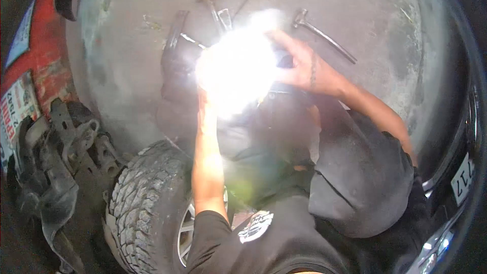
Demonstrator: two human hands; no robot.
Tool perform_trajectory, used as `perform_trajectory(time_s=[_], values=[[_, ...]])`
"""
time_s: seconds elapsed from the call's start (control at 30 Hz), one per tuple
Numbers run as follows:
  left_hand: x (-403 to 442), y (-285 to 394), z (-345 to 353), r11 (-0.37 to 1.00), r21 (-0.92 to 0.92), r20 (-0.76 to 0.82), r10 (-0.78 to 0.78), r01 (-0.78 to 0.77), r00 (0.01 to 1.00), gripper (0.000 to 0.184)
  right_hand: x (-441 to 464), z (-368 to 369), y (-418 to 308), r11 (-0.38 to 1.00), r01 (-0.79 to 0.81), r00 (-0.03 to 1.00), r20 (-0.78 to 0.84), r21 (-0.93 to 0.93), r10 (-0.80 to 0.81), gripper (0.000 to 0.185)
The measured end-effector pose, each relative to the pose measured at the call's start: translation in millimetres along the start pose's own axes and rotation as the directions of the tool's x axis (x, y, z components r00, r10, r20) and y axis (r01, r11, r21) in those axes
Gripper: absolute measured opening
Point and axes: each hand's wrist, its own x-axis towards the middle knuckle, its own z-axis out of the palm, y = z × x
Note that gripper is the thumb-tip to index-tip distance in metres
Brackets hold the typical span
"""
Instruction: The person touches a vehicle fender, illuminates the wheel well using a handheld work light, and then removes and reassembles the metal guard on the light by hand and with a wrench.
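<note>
A white glare (237, 68) fills the space between my hands and hides whatever is there. My left forearm (208, 157) reaches up into it, and the left hand's fingers are lost in the light. My right hand (300, 63) comes in from the right side, fingers and thumb curved about a dark object at the edge of the glare; its kind cannot be made out. Near my right hand lies a hammer-like tool (327, 38) with a long metal handle. Beyond the glare rests another hammer-like tool (209, 1), partly washed out.
Beside my left arm lies a large treaded tyre (139, 198) on a wheel. Dark metal vehicle parts (76, 147) are piled at the left, near a red surface (50, 61) with signs. A vehicle's licence plate (461, 180) shows at right. The floor (355, 0) is grey.
</note>
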Motion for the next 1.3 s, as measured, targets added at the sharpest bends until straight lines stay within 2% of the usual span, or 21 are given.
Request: perform_trajectory(time_s=[0.07,0.17,0.27,0.33,0.37,0.43,0.53,0.57,0.6,0.63,0.7,0.8,0.9,0.93,1.0,1.07,1.1,1.13,1.2,1.3], values=[[-2,-2,3,0.998,-0.063,-0.012,-0.031,0.03,0.999,0.049,6,6,-18,0.999,0.028,0.999,0.047,-0.023,-0.027,0.072],[-5,-7,6,0.991,-0.118,-0.019,-0.063,0.06,0.998,0.049,16,14,-31,0.961,0.193,0.981,0.014,-0.199,-0.194,0.073],[-5,-11,7,0.995,-0.091,-0.012,-0.045,0.044,0.999,0.049,27,13,-63,0.969,0.244,0.97,0.003,-0.032,-0.245,0.071],[-3,-2,6,0.996,0.088,0.017,0.027,-0.028,0.999,0.05,31,9,-85,0.981,0.195,0.979,0.059,-0.022,-0.193,0.07],[-3,1,8,0.996,0.086,0.019,0.025,-0.027,0.999,0.05,33,10,-89,0.981,0.192,0.98,0.059,-0.022,-0.19,0.07],[-4,6,16,0.98,-0.189,-0.05,-0.073,0.062,0.996,0.041,36,12,-93,0.989,0.132,0.99,0.051,-0.071,-0.128,0.073],[-2,13,26,0.805,-0.574,-0.094,-0.244,0.147,0.965,0.029,42,13,-100,0.992,0.097,0.994,0.055,-0.076,-0.093,0.07],[0,15,25,0.88,-0.468,-0.133,-0.161,0.081,0.978,0.027,44,18,-96,0.987,0.13,0.991,0.034,-0.094,-0.127,0.072],[0,14,21,0.881,-0.467,-0.133,-0.159,0.08,0.978,0.027,45,20,-94,0.987,0.13,0.991,0.033,-0.094,-0.128,0.072],[0,13,16,0.893,-0.438,-0.05,-0.141,0.105,0.989,0.047,47,21,-94,0.985,0.135,0.991,0.03,-0.104,-0.132,0.073],[0,16,10,0.905,-0.407,0.034,-0.125,0.128,0.992,0.068,47,22,-92,0.984,0.14,0.99,0.028,-0.113,-0.137,0.073],[3,20,10,0.929,-0.329,0.095,-0.148,0.171,0.984,0.07,46,22,-91,0.986,0.125,0.992,0.02,-0.107,-0.124,0.073],[6,19,16,0.94,-0.327,0.036,-0.09,0.097,0.995,0.068,46,21,-90,0.985,0.135,0.991,0.013,-0.105,-0.134,0.073],[9,23,18,0.956,-0.294,-0.031,-0.034,0.024,0.999,0.045,46,21,-90,0.986,0.136,0.991,0.009,-0.098,-0.136,0.073],[13,35,18,0.965,-0.258,-0.096,0.023,-0.048,0.995,0.023,45,22,-91,0.986,0.136,0.991,0.007,-0.093,-0.136,0.073],[14,48,15,0.794,-0.587,0.008,-0.184,0.154,0.983,0.023,44,20,-91,0.984,0.146,0.989,0.0,-0.103,-0.146,0.073],[14,45,15,0.793,-0.589,0.01,-0.185,0.155,0.983,0.023,43,20,-90,0.984,0.143,0.99,0.0,-0.105,-0.144,0.073],[15,40,15,0.89,-0.442,0.01,-0.119,0.111,0.993,0.023,43,19,-89,0.983,0.148,0.989,-0.001,-0.113,-0.149,0.073],[15,36,18,0.957,-0.284,0.027,-0.054,0.059,0.998,0.022,42,18,-87,0.982,0.147,0.989,-0.004,-0.122,-0.148,0.073],[10,23,22,0.956,-0.287,-0.048,-0.077,0.06,0.996,0.019,41,15,-88,0.987,0.125,0.992,-0.005,-0.105,-0.127,0.073]])
